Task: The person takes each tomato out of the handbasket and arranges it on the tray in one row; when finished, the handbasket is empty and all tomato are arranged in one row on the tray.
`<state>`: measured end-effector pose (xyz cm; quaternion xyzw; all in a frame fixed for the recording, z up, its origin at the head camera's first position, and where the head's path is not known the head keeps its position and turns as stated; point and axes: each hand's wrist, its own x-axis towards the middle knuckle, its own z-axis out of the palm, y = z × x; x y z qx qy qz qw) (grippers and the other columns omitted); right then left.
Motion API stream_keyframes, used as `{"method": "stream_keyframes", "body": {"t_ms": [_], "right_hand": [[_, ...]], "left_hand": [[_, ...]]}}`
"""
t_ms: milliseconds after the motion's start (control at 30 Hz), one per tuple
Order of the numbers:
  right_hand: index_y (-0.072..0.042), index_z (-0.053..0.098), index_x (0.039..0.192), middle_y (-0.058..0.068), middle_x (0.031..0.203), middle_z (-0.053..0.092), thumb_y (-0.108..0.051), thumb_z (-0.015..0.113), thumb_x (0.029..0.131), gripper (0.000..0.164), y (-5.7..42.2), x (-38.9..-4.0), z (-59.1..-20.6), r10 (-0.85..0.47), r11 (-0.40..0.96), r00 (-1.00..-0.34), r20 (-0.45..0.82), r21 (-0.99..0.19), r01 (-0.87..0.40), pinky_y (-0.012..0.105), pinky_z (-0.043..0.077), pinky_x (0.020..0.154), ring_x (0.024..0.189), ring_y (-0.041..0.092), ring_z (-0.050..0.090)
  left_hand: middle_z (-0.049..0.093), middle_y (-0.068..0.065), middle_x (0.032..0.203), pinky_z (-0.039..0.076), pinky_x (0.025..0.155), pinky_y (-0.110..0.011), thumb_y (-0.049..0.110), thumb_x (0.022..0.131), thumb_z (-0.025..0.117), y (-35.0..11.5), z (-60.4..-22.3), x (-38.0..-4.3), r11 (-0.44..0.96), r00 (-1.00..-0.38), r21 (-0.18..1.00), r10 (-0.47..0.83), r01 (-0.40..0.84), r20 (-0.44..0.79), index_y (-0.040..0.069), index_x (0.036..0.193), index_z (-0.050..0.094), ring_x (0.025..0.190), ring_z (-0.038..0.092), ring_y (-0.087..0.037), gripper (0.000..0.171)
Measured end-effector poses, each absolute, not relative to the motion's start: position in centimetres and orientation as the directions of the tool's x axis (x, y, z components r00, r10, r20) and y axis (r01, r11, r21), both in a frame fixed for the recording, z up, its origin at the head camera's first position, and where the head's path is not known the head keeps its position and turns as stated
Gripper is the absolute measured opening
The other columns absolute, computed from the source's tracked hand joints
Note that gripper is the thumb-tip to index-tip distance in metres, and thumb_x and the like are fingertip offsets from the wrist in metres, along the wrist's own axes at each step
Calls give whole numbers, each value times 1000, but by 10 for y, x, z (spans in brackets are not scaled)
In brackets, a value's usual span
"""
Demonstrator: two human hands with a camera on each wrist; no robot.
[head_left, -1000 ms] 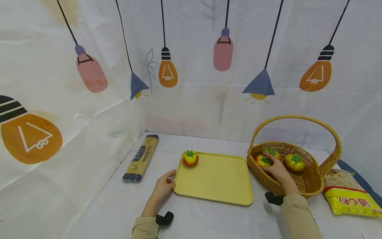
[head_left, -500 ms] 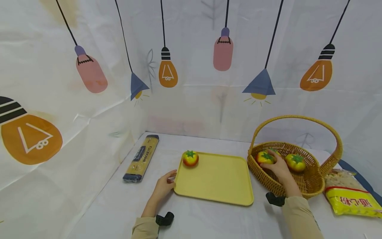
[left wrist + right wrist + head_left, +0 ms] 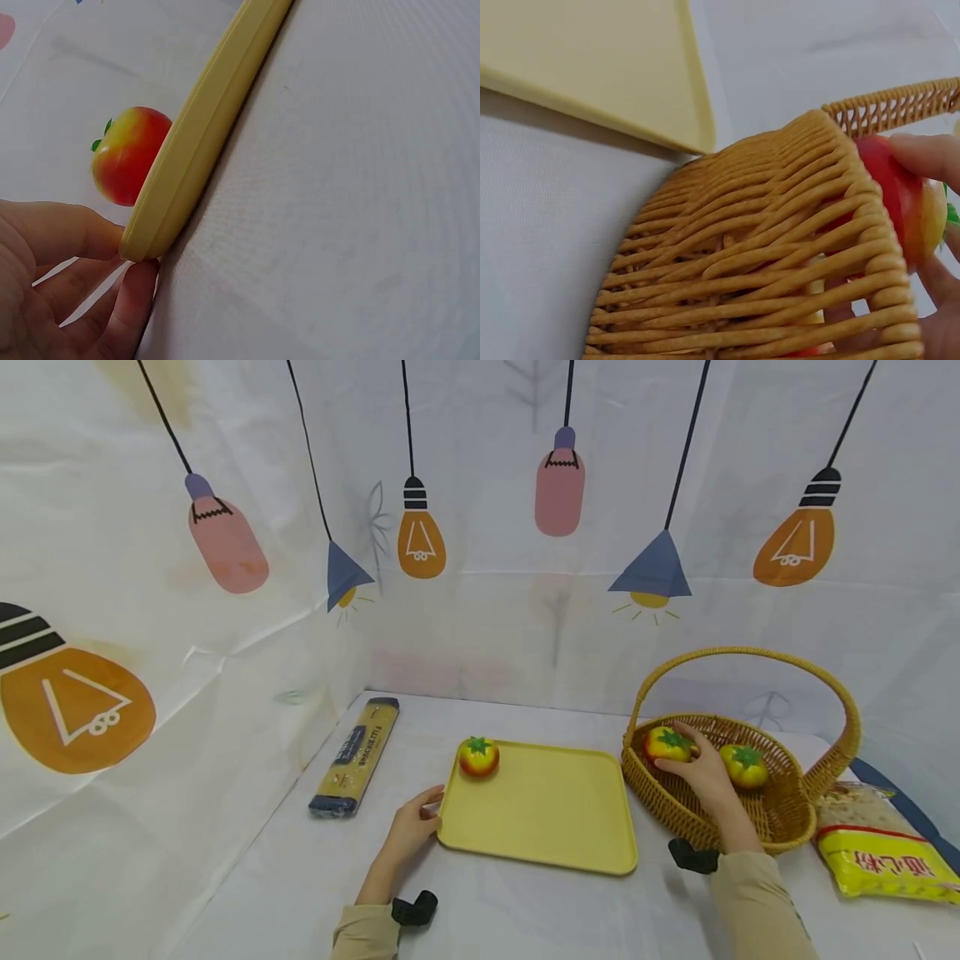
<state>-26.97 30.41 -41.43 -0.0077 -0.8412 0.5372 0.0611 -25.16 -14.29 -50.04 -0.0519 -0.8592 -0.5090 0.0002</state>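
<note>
In the head view, my right hand [image 3: 705, 774] grips a red-yellow tomato [image 3: 666, 744] with a green leafy top, inside the left end of the wicker basket [image 3: 651, 792]. The right wrist view has this tomato [image 3: 900, 199] between thumb and fingers, just above the basket rim. A yellower tomato [image 3: 744, 766] lies to the hand's right in the basket. My left hand [image 3: 409, 827] pinches the left edge of the yellow tray [image 3: 540, 806]; in the left wrist view its fingers meet the tray rim [image 3: 199, 139] from both sides. Another tomato [image 3: 478, 757] sits at the tray's back-left corner.
A spaghetti pack [image 3: 356, 758] lies on the white table left of the tray. Right of the basket lies a yellow-and-clear food bag [image 3: 877, 852]. The basket handle [image 3: 738, 652] arches high over the basket. A printed cloth wall [image 3: 487, 635] stands behind.
My right hand has taken hold of the tomato at the basket's left end and raised it slightly. The left hand and the tray stay in place.
</note>
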Motion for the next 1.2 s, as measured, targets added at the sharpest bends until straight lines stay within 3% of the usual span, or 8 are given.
{"method": "stream_keyframes", "body": {"t_ms": [467, 767, 1033, 1200], "right_hand": [[-4, 14, 147, 26, 147, 17, -15, 67, 84, 83, 292, -261, -403, 96, 387, -987, 126, -919, -79, 53, 30, 98, 128, 44, 23], [-8, 16, 148, 25, 144, 20, -18, 66, 85, 81, 281, -254, -397, 56, 348, -990, 130, -932, -103, 12, 39, 76, 121, 36, 31], [-7, 22, 145, 23, 140, 24, -13, 66, 84, 76, 270, -252, -394, 26, 327, -986, 167, -933, -149, 9, 40, 74, 117, 31, 34], [-11, 21, 146, 21, 139, 28, -14, 66, 85, 76, 264, -251, -396, -11, 285, -986, 167, -945, -163, 10, 42, 77, 107, 14, 40]], "left_hand": [[59, -17, 120, 46, 65, -27, -4, 77, 58, -144, -502, -253, 475, -996, 876, 81, 81, 48, 5, 131, 51, 79, 54, -15, 56], [59, -18, 120, 46, 65, -28, -6, 76, 57, -144, -499, -253, 470, -996, 879, 75, 79, 49, 4, 131, 51, 79, 54, -15, 56], [59, -17, 120, 45, 66, -28, -5, 77, 57, -144, -498, -253, 477, -995, 875, 80, 83, 50, 4, 131, 51, 79, 54, -15, 56], [59, -16, 121, 45, 67, -29, -5, 78, 57, -144, -499, -254, 475, -995, 877, 86, 77, 41, 5, 132, 51, 80, 54, -16, 55]]}}
